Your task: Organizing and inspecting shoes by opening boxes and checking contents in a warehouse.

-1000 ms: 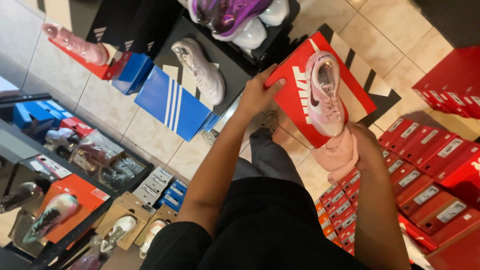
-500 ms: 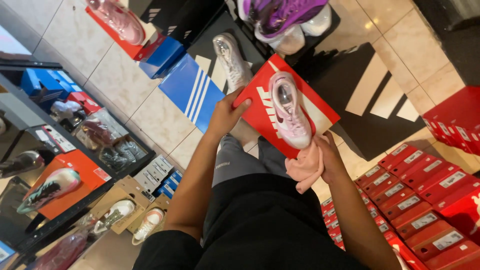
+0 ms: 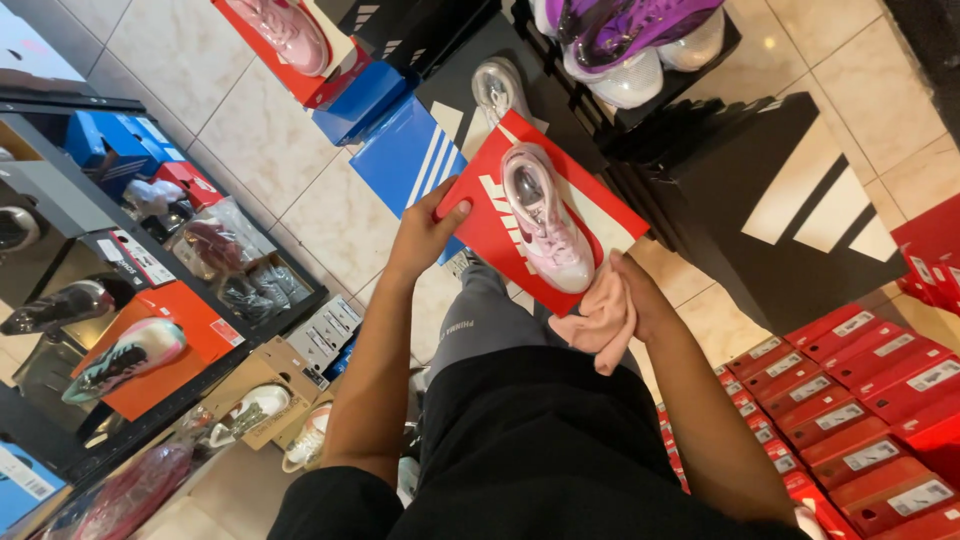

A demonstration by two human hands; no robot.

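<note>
A red shoe box [image 3: 490, 225] is held up in front of me, with a pale pink sneaker [image 3: 543, 220] lying on its lid. My left hand [image 3: 425, 232] grips the box's left edge. My right hand [image 3: 632, 295] holds the box's lower right corner and also clutches a crumpled pink cloth [image 3: 598, 320]. Below the box are my grey-trousered leg [image 3: 480, 320] and black top.
A blue striped box [image 3: 405, 160] and a white sneaker [image 3: 497, 90] sit beyond the held box. A large black striped box [image 3: 770, 200] stands to the right, stacked red boxes [image 3: 860, 400] at lower right. A dark shelf [image 3: 110, 280] with shoes runs along the left.
The red box with the pink sneaker has shifted left and lower in view. My right hand with the cloth has moved from below the sneaker to the box's lower right corner.
</note>
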